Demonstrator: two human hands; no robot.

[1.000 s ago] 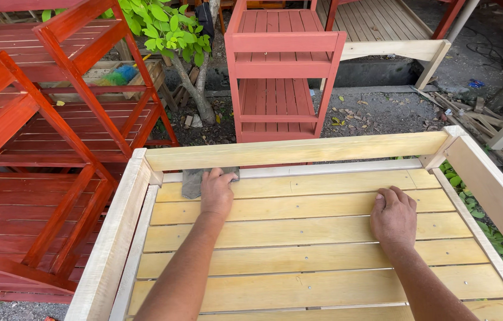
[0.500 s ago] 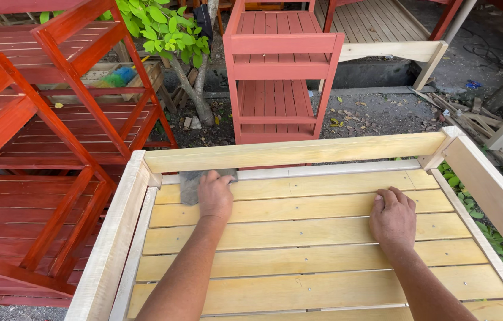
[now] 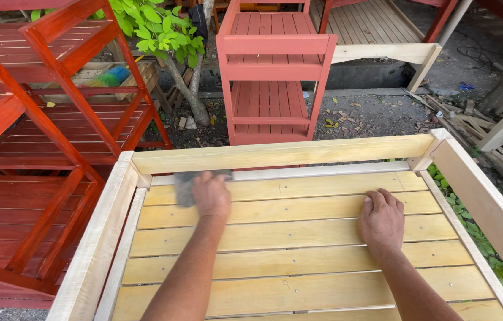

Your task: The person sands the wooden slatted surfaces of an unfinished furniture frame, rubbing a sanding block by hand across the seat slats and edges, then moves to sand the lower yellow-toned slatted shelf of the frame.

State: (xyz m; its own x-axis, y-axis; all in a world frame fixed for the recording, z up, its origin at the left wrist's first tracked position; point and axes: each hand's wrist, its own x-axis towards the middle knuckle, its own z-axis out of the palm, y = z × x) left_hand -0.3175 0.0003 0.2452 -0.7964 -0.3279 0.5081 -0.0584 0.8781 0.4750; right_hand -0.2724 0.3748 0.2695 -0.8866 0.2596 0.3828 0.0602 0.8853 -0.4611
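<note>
Now | my left hand (image 3: 211, 195) flat on grey pad (image 3: 185, 188), pressing it to far slat (image 3: 299, 187) | pad pokes out left of that hand | slat's long axis left-right | right hand (image 3: 381, 221) empty, spread flat on slats, well apart.

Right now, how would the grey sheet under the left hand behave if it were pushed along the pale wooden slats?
The grey abrasive-looking sheet probably flexes rather than stays stiff: it lies flat and thin under the left hand. It looks light. Pressed against the pale wooden slats, it would likely drag rather than slip, though its texture is too small to confirm.
</note>
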